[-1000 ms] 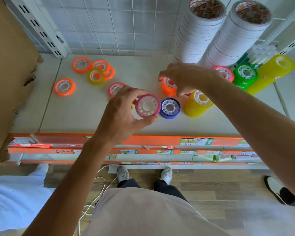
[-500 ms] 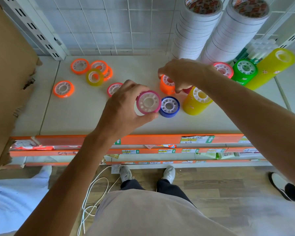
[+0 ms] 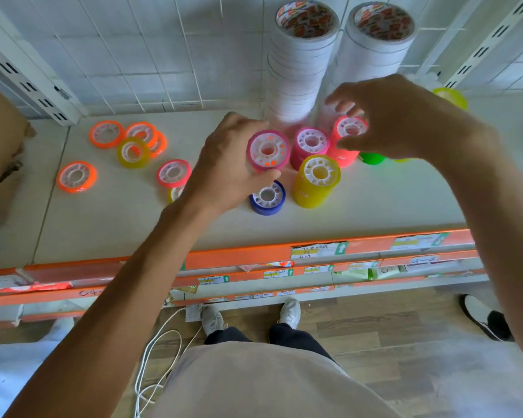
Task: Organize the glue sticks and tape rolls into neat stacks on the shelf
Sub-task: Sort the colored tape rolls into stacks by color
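- Over the shelf (image 3: pixel 375 212), seen from the head camera, both bare forearms reach forward and down from the lower corners of the frame.
- Left hand (image 3: pixel 224 167): wrist bent, back of the hand toward the camera, thumb below and fingers curled over the top of a pink tape roll (image 3: pixel 268 150), which it grips with the white core facing the camera. I cannot tell whether the roll rests on anything beneath it.
- Right hand (image 3: pixel 405 116): arched, palm down, fingers and thumb curled around the top of a red tape stack (image 3: pixel 349 137); the fingertips are blurred, so how firmly it pinches is unclear.
- Just beside the red stack stands a pink stack (image 3: pixel 310 146), and in front of both a yellow stack (image 3: pixel 317 182), upright.
- A blue tape roll (image 3: pixel 267 199) lies flat below the left hand, near the yellow stack.
- Loose orange rolls (image 3: pixel 106 134), a yellow roll (image 3: pixel 133 152) and another pink roll (image 3: pixel 173 173) lie scattered on the left part of the shelf.
- Two tall white tape stacks (image 3: pixel 302 64) stand at the back against the wire grid.
- A green roll (image 3: pixel 372 158) peeks out under the right wrist.
- Below, the orange shelf edge (image 3: pixel 254 254) carries price labels.
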A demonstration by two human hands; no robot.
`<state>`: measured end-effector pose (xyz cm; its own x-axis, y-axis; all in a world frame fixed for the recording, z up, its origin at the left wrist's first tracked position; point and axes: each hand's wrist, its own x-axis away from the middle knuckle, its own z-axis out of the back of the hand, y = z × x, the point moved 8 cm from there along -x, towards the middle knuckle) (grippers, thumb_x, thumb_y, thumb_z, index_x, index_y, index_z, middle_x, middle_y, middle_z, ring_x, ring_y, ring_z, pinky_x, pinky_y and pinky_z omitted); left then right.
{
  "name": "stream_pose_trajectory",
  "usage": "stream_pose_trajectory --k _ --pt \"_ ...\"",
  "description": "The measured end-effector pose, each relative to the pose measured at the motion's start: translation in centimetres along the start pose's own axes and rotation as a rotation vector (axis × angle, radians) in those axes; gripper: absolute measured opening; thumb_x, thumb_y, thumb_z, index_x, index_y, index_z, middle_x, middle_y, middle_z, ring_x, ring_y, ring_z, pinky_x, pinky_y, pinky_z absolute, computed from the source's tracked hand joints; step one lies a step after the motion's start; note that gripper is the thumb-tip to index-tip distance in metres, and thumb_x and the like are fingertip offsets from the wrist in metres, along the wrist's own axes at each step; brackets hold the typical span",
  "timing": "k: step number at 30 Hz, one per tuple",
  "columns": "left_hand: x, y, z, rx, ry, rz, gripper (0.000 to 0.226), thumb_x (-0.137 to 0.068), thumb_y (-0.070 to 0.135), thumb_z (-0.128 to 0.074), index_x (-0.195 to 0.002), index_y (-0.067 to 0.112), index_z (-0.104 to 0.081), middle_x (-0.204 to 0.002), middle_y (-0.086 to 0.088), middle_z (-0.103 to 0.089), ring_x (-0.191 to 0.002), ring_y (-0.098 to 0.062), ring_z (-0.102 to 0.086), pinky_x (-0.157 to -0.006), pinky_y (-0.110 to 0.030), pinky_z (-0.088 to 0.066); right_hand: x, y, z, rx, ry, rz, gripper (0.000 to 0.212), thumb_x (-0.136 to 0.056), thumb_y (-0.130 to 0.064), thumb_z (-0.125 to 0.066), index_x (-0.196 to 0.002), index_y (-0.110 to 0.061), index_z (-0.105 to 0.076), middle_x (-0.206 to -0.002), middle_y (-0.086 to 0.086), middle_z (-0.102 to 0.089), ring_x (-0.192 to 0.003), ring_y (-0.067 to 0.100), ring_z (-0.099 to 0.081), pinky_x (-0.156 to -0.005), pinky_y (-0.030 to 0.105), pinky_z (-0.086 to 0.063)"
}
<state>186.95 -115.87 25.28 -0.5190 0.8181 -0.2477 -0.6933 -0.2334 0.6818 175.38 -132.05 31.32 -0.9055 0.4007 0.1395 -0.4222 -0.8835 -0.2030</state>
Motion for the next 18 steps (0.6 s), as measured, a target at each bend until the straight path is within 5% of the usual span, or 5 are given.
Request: stream_pose_trajectory --k 13,18 --pt "-6.9 -0.7 -6.1 0.055 -0.137 0.033 0.069 -0.068 0.008 -0.088 -0.13 0.011 -0.06 -0.125 -0.005 -0.067 -0.114 -0.017 -0.064 -0.101 -0.034 -0.051 5.5 6.0 -4.0 -0.221 0.112 -0.013 0.05 -0.082 -0.021 -0.08 -0.129 -0.018 -0.061 -0.112 0.001 -0.071 -0.1 0.016 -0.067 -0.094 0.035 -0.05" --pt "-7.4 -0.7 -6.8 0.083 -0.17 0.057 0.069 -0.067 0.009 -0.091 -0.129 0.01 -0.061 -0.125 -0.004 -0.067 -0.112 -0.012 -0.064 -0.097 -0.018 -0.05 5.5 6.4 -4.8 -0.204 0.097 -0.005 0.051 -0.083 -0.024 -0.079 -0.13 -0.02 -0.06 -0.113 -0.001 -0.07 -0.099 0.016 -0.065 -0.092 0.039 -0.052"
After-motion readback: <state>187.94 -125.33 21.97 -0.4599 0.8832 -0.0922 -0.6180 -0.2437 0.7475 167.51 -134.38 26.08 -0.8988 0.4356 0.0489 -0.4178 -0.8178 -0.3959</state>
